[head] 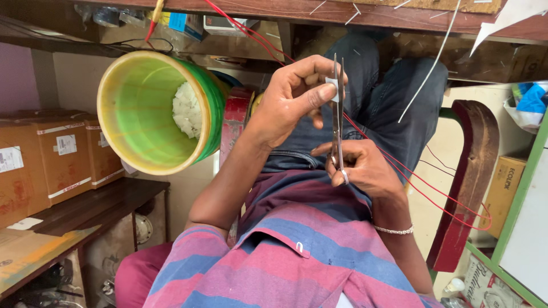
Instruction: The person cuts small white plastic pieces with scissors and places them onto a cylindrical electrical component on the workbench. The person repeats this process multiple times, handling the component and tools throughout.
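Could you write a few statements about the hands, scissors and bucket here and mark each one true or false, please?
1. The right hand grips the scissors. True.
2. The left hand is resting on the bucket. False: it pinches a small white piece at the blades.
3. The bucket is blue inside. False: it is yellow-green, with white bits at the bottom.
4. Red wires run beside the right wrist. True.

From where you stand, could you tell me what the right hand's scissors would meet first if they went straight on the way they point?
Probably the small white piece pinched in the left hand; the scissors in the right hand already reach it.
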